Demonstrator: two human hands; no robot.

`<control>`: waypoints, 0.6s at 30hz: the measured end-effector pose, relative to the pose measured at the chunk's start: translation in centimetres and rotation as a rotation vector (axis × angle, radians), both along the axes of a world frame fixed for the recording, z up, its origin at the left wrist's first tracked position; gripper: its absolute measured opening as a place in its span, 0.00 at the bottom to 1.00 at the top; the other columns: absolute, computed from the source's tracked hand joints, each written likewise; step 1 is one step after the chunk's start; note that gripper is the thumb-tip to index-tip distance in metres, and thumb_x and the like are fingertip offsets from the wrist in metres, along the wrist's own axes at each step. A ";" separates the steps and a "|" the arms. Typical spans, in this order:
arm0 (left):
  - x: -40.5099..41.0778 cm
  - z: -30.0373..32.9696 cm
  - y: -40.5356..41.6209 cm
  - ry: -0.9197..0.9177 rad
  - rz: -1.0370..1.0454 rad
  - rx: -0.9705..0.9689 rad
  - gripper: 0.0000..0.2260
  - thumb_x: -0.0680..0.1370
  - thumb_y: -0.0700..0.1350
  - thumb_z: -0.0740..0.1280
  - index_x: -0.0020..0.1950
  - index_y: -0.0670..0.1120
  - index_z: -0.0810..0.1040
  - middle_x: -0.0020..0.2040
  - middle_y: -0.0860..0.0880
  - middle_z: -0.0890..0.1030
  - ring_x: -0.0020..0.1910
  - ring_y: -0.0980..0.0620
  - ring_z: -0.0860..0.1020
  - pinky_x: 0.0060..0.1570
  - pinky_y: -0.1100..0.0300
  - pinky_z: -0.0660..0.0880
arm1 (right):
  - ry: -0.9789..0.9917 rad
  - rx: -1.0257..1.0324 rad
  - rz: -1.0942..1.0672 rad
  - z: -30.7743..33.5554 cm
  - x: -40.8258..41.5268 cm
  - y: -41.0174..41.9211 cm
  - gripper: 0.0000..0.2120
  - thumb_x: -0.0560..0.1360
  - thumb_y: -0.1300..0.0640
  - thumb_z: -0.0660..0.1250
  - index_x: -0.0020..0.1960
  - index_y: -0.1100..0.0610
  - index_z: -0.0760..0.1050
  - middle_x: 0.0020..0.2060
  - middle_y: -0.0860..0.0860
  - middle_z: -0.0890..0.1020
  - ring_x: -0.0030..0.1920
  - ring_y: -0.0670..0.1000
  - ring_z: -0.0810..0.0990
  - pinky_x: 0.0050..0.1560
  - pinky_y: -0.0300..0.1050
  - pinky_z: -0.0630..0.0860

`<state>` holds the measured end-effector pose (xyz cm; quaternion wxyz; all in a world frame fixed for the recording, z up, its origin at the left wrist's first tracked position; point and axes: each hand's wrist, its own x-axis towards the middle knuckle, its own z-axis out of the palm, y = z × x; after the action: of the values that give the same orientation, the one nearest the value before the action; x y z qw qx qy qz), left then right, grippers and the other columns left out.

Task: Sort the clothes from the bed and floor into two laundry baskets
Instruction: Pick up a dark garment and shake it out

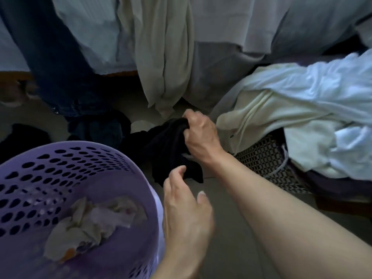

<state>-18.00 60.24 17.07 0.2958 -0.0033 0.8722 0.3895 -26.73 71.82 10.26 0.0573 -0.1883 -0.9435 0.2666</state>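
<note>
On the floor at the foot of the bed, my right hand (198, 135) is fisted around the top of a crumpled black fabric garment (171, 150); fingers curled tight into the cloth, firm grip. Garment hangs from the fist, lower end trailing toward the tile. Can't tell if it's fully clear of the floor.

Left hand (185, 206) sits nearer me, fingers loose and spread, holding nothing. Its fingertips (180, 170) are just at the garment's lower hem, maybe brushing it, can't confirm.

Round lilac perforated plastic laundry basket (66, 170) is bottom left, touching distance of the left hand. It holds only pale crumpled pieces (94, 220), cream and pinkish.

Second basket: dark woven patterned basket (265, 162) on the right, under a heap of white and cream garments (302, 109) draped over its rim.

Read: pick step on a dark item, sort decision pending. Lilac basket looks like the lights bin, so I judge black doesn't belong there. The woven one is piled with whites too though, so the darks destination isn't obvious from here.

Next move needs: lift the piece clear, left hand gathers the trailing end so it doesn't drag, then carry to the chosen basket.

Remaining: dark blue jeans (64, 77) and a beige cloth (163, 57) hanging off the bed, more dark items (26, 135) on the floor. Early in the job.
</note>
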 end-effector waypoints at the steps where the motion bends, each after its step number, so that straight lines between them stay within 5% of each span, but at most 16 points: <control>1: -0.5 1.0 -0.1 0.006 0.007 -0.006 0.24 0.77 0.42 0.64 0.71 0.53 0.61 0.69 0.56 0.66 0.65 0.55 0.71 0.54 0.66 0.66 | 0.010 0.011 0.010 1.7 -0.4 0.1 0.11 0.71 0.67 0.59 0.52 0.63 0.74 0.45 0.62 0.79 0.47 0.63 0.76 0.44 0.50 0.68; 9: -4.8 9.7 -0.6 0.079 0.091 -0.001 0.27 0.76 0.44 0.66 0.72 0.50 0.59 0.70 0.51 0.66 0.65 0.50 0.71 0.60 0.51 0.74 | 0.017 0.040 0.059 15.1 -2.6 -0.1 0.06 0.72 0.58 0.66 0.42 0.61 0.74 0.40 0.58 0.80 0.45 0.58 0.78 0.39 0.43 0.63; 13: -7.3 15.4 -0.5 0.143 0.094 0.045 0.31 0.74 0.45 0.68 0.74 0.48 0.57 0.70 0.45 0.66 0.66 0.46 0.70 0.63 0.53 0.70 | 0.035 0.005 0.064 22.9 -2.8 -1.2 0.19 0.70 0.53 0.70 0.29 0.55 0.62 0.28 0.50 0.71 0.36 0.52 0.71 0.38 0.43 0.63; 16: -9.0 20.2 -0.7 0.195 0.127 0.082 0.37 0.73 0.47 0.70 0.76 0.53 0.52 0.68 0.44 0.65 0.65 0.44 0.70 0.59 0.53 0.70 | 0.019 -0.022 0.126 29.1 -3.0 -2.2 0.18 0.68 0.54 0.72 0.29 0.53 0.64 0.30 0.51 0.73 0.36 0.52 0.72 0.38 0.44 0.67; 18: -9.8 22.9 -1.2 0.206 0.161 0.103 0.38 0.72 0.48 0.71 0.75 0.59 0.51 0.61 0.46 0.65 0.55 0.45 0.73 0.52 0.53 0.72 | -0.003 -0.004 0.166 32.7 -3.0 -2.8 0.19 0.67 0.55 0.73 0.28 0.51 0.63 0.31 0.52 0.75 0.36 0.52 0.74 0.38 0.41 0.66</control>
<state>-27.81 59.05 39.99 0.1722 -0.0178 0.8737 0.4546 -29.74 69.06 42.92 0.0332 -0.1100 -0.9554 0.2720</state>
